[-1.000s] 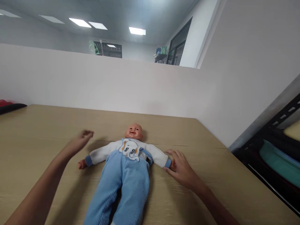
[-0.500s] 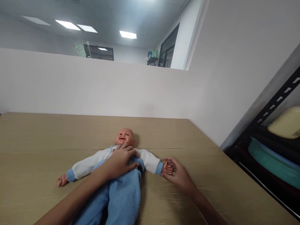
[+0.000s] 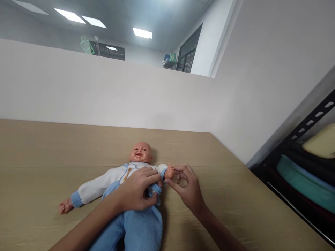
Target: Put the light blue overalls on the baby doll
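A baby doll lies on its back on the wooden table, wearing a white top and light blue fleece overalls. My left hand rests on the doll's chest and grips the blue overall strap by its shoulder. My right hand pinches the doll's small hand, and that arm is bent in toward the shoulder. The doll's other arm stretches out to the left on the tabletop.
A white partition wall stands along the table's far edge and right side. A black metal shelf at the right holds a teal tub and a cream item. The table's right edge runs beside the shelf.
My left hand came down from the left onto the doll's chest and took hold of the strap. My right hand pushed the doll's arm inward from stretched out to folded at the shoulder.
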The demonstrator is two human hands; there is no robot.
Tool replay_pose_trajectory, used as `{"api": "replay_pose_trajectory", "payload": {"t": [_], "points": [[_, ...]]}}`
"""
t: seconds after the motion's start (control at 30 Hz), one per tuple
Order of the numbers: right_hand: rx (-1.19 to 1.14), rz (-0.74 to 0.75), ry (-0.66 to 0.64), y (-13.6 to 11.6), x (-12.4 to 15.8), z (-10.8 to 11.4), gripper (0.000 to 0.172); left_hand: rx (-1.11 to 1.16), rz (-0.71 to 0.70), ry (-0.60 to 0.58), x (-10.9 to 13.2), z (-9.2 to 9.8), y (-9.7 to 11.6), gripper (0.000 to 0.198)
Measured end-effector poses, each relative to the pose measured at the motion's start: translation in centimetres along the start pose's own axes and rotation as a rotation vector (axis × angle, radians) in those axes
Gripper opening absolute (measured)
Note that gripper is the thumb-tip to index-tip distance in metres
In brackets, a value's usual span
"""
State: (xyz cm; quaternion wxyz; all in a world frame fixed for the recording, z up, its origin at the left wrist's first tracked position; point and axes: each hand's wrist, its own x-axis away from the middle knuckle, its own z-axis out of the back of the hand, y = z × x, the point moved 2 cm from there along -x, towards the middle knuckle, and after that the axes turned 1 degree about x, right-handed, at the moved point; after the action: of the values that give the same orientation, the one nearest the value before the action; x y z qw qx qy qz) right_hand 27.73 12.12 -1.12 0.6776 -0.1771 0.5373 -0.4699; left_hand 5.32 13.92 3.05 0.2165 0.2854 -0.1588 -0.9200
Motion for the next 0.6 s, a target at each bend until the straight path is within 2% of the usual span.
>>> {"api": "replay_pose_trajectory", "payload": {"t": [0.07,0.17,0.3,0.37,0.47,0.6], "points": [[0.057,0.054,0.012,-1.0,0.5,-1.1,0.02,-0.037,-0.082,0.06,0.3,0.2,0.1,0.03],[0.053,0.046,0.027,-1.8,1.6,-2.9,0.019,-0.082,-0.178,0.141,0.5,0.6,0.4,0.024],[0.006,0.04,0.03,-1.8,2.4,-4.3,0.028,-0.025,-0.16,0.189,0.7,0.9,0.6,0.022],[-0.019,0.078,-0.004,-2.0,2.6,-4.3,0.031,0.053,-0.074,0.201,0.7,0.9,0.6,0.021],[-0.055,0.092,-0.102,-2.5,2.9,-3.9,0.029,0.175,0.139,0.24,0.5,1.0,0.6,0.018],[-0.1,0.011,-0.249,-3.0,3.7,-4.0,0.026,0.28,0.401,0.206,-0.5,0.8,-0.1,0.02]]}}
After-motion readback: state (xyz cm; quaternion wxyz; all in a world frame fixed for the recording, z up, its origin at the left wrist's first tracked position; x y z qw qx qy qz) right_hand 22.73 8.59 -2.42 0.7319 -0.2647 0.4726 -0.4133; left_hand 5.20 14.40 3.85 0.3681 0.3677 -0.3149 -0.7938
